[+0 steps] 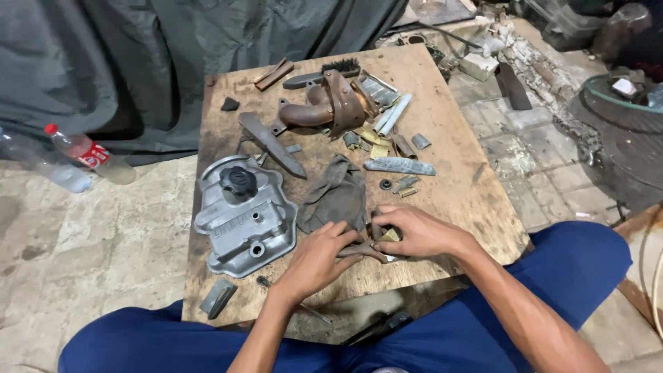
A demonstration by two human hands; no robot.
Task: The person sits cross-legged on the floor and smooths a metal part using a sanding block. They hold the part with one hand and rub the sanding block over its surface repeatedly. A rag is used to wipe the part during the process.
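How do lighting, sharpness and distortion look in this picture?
Head view: soft, even light with faint shadows; dull sheen on the engine cover; left hand and right hand fairly sharp; wide-angle bending at the edges stretches the plastic bottle.

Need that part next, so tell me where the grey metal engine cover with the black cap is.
The engine cover lies on the left part of the wooden board, left of the grey rag and beyond the left hand.
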